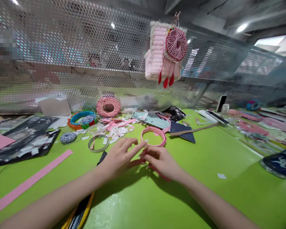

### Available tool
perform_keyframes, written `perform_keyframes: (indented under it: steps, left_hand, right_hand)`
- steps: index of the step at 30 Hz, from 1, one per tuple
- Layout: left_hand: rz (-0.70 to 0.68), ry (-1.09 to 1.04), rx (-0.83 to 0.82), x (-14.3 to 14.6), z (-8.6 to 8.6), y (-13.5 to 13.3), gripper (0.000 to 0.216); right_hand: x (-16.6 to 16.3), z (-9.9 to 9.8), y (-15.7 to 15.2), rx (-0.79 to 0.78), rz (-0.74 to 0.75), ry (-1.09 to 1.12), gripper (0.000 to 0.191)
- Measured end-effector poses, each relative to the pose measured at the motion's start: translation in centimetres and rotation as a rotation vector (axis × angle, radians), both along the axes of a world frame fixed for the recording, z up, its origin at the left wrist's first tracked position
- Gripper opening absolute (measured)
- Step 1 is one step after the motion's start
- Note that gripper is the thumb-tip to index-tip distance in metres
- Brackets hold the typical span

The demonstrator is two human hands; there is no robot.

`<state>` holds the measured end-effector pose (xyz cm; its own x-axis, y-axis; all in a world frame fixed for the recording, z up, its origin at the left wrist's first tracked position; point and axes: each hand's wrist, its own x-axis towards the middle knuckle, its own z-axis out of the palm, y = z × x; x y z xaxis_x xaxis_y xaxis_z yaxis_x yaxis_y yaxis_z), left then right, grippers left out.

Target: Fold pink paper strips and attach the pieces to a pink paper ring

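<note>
My left hand [120, 156] and my right hand [160, 160] meet at the middle of the green table [205, 165]. Both pinch a thin pink paper strip [160, 174] that runs under my right hand. My left hand's upper fingers stretch toward a pink ring [153, 136] just beyond the fingertips. The pinching fingertips are partly hidden where the hands touch.
A clear tape ring [98, 143], paper scraps [116, 128], a woven pink hoop [108, 107], coloured rings [83, 119] and a twine ball [68, 137] lie behind. A long pink strip [30, 182] lies left. A pink hanging ornament [165, 51] dangles before the perforated screen. Phones [221, 103] stand right.
</note>
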<state>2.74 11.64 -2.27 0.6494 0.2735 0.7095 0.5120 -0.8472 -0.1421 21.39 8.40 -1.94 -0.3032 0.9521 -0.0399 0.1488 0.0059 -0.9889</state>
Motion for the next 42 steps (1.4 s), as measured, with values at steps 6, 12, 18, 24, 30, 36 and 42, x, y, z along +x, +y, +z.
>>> perform_keyframes:
  steps: [6, 12, 18, 24, 30, 36, 42]
  left_hand:
    - [-0.009, 0.109, -0.011, 0.2, -0.6, 0.1, 0.025]
    - [-0.016, 0.102, -0.018, 0.2, -0.7, 0.0, 0.014]
    - [0.006, 0.056, 0.0, 0.3, -0.8, -0.1, 0.013]
    - [0.017, 0.046, 0.006, 0.2, -0.6, 0.1, 0.017]
    - [0.023, 0.053, -0.017, 0.3, -0.7, 0.1, 0.017]
    - [0.049, 0.031, -0.048, 0.4, -1.0, -0.2, 0.025]
    - [0.056, 0.004, -0.059, 0.5, -0.9, -0.4, 0.021]
  right_hand:
    - [-0.3, -0.9, 0.3, -0.085, -0.011, 0.034, 0.029]
    - [-0.5, -1.4, 0.4, -0.144, 0.037, 0.071, 0.041]
    - [-0.8, -1.3, 0.3, -0.175, 0.07, 0.105, 0.049]
    - [-0.8, -1.4, 0.4, -0.177, 0.027, 0.116, 0.05]
    - [-0.7, -1.8, 0.6, -0.209, -0.015, 0.155, 0.049]
    - [-0.7, -1.6, 0.6, -0.221, -0.043, 0.179, 0.049]
    - [-0.6, -0.9, 0.5, -0.206, -0.053, 0.187, 0.041]
